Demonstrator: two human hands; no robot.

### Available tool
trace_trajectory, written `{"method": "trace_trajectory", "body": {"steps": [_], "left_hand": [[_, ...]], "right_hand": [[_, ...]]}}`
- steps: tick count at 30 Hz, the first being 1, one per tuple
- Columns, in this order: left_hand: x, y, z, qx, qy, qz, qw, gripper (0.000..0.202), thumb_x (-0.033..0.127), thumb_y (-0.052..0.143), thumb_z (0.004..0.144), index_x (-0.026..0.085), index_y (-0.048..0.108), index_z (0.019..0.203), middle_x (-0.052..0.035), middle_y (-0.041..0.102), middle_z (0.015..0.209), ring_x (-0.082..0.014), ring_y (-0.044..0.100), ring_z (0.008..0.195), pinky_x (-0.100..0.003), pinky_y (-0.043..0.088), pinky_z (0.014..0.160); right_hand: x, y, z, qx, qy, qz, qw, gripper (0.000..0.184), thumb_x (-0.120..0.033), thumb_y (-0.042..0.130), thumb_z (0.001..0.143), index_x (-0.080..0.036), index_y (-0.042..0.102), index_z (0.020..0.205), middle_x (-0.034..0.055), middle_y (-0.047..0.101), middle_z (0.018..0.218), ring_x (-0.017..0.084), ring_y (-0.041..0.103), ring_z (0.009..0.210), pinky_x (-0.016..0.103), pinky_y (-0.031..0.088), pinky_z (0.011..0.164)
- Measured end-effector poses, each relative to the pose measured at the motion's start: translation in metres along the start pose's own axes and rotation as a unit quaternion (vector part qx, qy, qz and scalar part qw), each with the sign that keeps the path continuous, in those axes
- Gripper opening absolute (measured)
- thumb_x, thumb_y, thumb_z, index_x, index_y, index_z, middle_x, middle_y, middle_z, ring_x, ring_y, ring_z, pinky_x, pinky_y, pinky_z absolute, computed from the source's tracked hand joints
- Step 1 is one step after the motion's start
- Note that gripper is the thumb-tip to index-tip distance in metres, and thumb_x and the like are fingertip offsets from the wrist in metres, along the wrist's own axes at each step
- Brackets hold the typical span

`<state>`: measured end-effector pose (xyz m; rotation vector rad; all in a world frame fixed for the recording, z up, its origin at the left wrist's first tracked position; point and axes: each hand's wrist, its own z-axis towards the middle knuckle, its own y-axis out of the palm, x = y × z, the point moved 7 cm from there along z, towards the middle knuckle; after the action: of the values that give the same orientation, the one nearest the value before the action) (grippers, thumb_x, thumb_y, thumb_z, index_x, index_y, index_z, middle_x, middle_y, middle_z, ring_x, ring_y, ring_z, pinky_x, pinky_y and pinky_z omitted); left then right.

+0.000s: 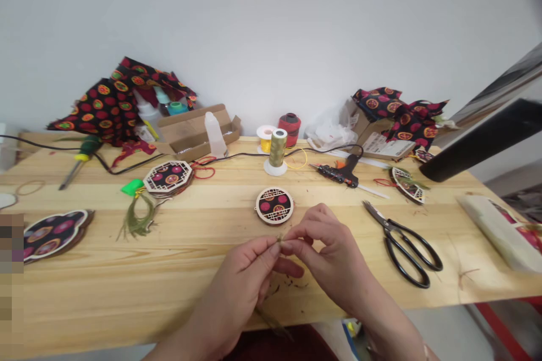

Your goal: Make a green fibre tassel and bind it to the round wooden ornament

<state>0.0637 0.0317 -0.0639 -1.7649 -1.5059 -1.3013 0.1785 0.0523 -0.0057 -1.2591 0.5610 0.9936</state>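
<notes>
While the left hand and right hand meet near the middle of the bench's front edge, both thumbs and forefingers pinch narrowly on an olive-green thread tuft. Blurred green strands hang under the left hand at that edge, and dark scraps lie beneath the fingers. Just beyond, a round lattice pendant lies between the hands and an olive thread spool; a red thread spool stands behind, toward the back edge. Black-handled scissors lie toward the right front corner, apart from the right hand. A glue gun rests farther back, its cable running leftward behind the olive spool. Toward the left edge lie an octagonal pendant and a screwdriver.
</notes>
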Motion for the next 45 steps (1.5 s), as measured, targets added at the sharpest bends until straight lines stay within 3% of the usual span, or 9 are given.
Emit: {"method": "trace_trajectory", "body": {"steps": [5, 10, 13, 19, 24, 28, 33, 39, 45], "left_hand": [[-0.001, 0.001, 0.001, -0.012, -0.001, 0.004, 1.000, 0.030, 0.038, 0.044, 0.088, 0.015, 0.062, 0.084, -0.0018, 0.063, 0.060, -0.0063, 0.023, 0.042, -0.024, 0.014, 0.042], [-0.007, -0.002, 0.002, -0.003, -0.008, -0.002, 1.000, 0.027, 0.039, 0.048, 0.086, 0.016, 0.059, 0.078, 0.0081, 0.035, 0.046, -0.0078, 0.024, 0.046, -0.023, 0.015, 0.044], [-0.009, -0.003, 0.002, -0.001, -0.011, -0.012, 1.000, 0.026, 0.038, 0.048, 0.086, 0.017, 0.057, 0.074, 0.0088, 0.032, 0.047, -0.0079, 0.021, 0.046, -0.023, 0.014, 0.044], [-0.008, -0.002, 0.000, 0.003, -0.005, -0.018, 1.000, 0.024, 0.034, 0.046, 0.088, 0.017, 0.059, 0.078, 0.0092, 0.030, 0.048, -0.0081, 0.019, 0.046, -0.022, 0.014, 0.044], [-0.008, 0.000, 0.000, -0.007, -0.006, -0.009, 1.000, 0.025, 0.037, 0.048, 0.087, 0.017, 0.057, 0.076, 0.0085, 0.030, 0.050, -0.0086, 0.020, 0.048, -0.023, 0.015, 0.045], [-0.007, 0.002, -0.001, -0.019, -0.010, 0.014, 1.000, 0.029, 0.040, 0.047, 0.086, 0.017, 0.054, 0.071, 0.0078, 0.029, 0.052, -0.0093, 0.019, 0.050, -0.024, 0.015, 0.046], [-0.006, 0.001, -0.002, -0.016, -0.008, 0.021, 1.000, 0.028, 0.040, 0.046, 0.087, 0.017, 0.054, 0.073, 0.0080, 0.030, 0.052, -0.0095, 0.020, 0.050, -0.025, 0.015, 0.046], [-0.007, 0.000, -0.001, -0.002, -0.016, 0.019, 1.000, 0.025, 0.037, 0.048, 0.086, 0.016, 0.061, 0.081, 0.0080, 0.032, 0.050, -0.0091, 0.022, 0.048, -0.024, 0.016, 0.046], [-0.006, 0.002, -0.001, 0.000, -0.009, 0.019, 1.000, 0.026, 0.037, 0.050, 0.085, 0.015, 0.063, 0.082, 0.0080, 0.032, 0.050, -0.0090, 0.022, 0.047, -0.023, 0.017, 0.045]], "right_hand": [[0.002, 0.000, 0.001, -0.015, 0.007, -0.001, 1.000, 0.015, -0.006, 0.067, 0.071, -0.019, 0.066, 0.065, -0.0004, 0.055, 0.063, 0.016, 0.048, 0.076, 0.027, 0.039, 0.066], [0.011, 0.002, 0.000, -0.037, 0.036, 0.030, 0.998, 0.012, -0.010, 0.067, 0.073, -0.019, 0.066, 0.067, -0.0011, 0.057, 0.066, 0.015, 0.051, 0.078, 0.028, 0.039, 0.072], [0.026, 0.005, -0.001, -0.051, 0.103, 0.086, 0.990, 0.008, -0.017, 0.066, 0.073, -0.020, 0.068, 0.080, -0.0007, 0.061, 0.071, 0.015, 0.054, 0.076, 0.029, 0.040, 0.071], [0.048, 0.020, -0.008, -0.092, 0.228, 0.294, 0.924, 0.019, -0.027, 0.068, 0.072, -0.019, 0.070, 0.089, 0.0015, 0.069, 0.082, 0.015, 0.059, 0.078, 0.029, 0.043, 0.075], [0.048, 0.033, -0.011, -0.124, 0.256, 0.434, 0.855, 0.024, -0.024, 0.075, 0.064, -0.016, 0.071, 0.086, -0.0020, 0.065, 0.062, 0.010, 0.056, 0.061, 0.025, 0.043, 0.069], [0.050, 0.039, -0.012, -0.142, 0.265, 0.465, 0.833, 0.025, -0.022, 0.077, 0.061, -0.015, 0.071, 0.084, -0.0005, 0.066, 0.065, 0.008, 0.056, 0.057, 0.023, 0.044, 0.063], [0.052, 0.038, -0.013, -0.143, 0.265, 0.461, 0.835, 0.027, -0.023, 0.078, 0.061, -0.015, 0.071, 0.085, 0.0002, 0.067, 0.066, 0.009, 0.057, 0.060, 0.025, 0.044, 0.066], [0.052, 0.018, -0.009, -0.043, 0.248, 0.405, 0.879, 0.018, -0.025, 0.079, 0.059, -0.017, 0.071, 0.073, -0.0005, 0.066, 0.067, 0.010, 0.055, 0.063, 0.025, 0.043, 0.068], [0.042, 0.023, -0.007, -0.084, 0.220, 0.405, 0.884, 0.013, -0.027, 0.074, 0.066, -0.016, 0.067, 0.069, -0.0024, 0.061, 0.055, 0.011, 0.054, 0.057, 0.026, 0.043, 0.064]]}}
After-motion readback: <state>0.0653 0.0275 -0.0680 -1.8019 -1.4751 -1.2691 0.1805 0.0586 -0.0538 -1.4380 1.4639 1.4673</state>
